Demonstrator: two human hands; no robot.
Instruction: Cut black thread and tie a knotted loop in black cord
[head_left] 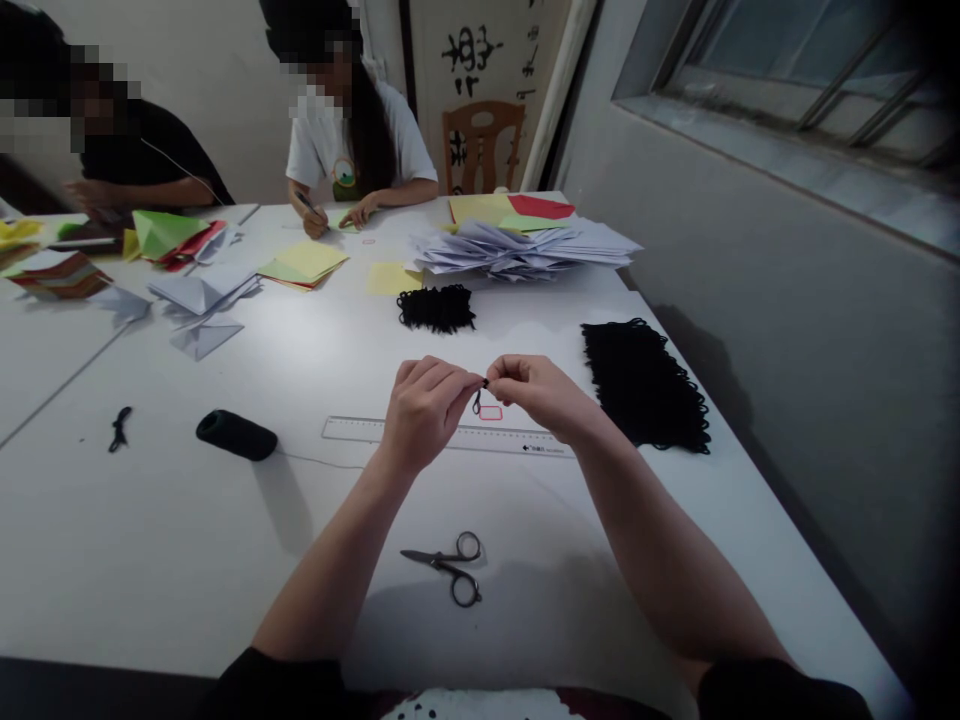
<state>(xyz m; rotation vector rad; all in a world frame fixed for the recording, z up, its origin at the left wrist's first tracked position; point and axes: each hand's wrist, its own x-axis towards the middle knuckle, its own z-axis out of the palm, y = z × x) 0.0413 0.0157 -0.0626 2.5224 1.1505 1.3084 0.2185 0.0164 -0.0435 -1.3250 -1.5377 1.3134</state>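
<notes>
Above a clear ruler [349, 430], my left hand [429, 408] and my right hand [536, 392] meet at their fingertips. Both pinch a small black cord [477, 402], whose looped end hangs below the fingers. A red rectangle [490, 413] is visible on the ruler just under the cord. Left of my hands lies a dark spool of thread [237, 435], with a thin strand running toward my left forearm. Metal scissors [444, 566] rest with blades apart between my forearms.
Black looped cords form a small pile [436, 308] and a large block [645, 385] at right. A short cord bundle [120, 429] lies left. Folded white papers [517, 250] are stacked behind. Two people sit across the table [135, 560], one holding a pen [306, 202].
</notes>
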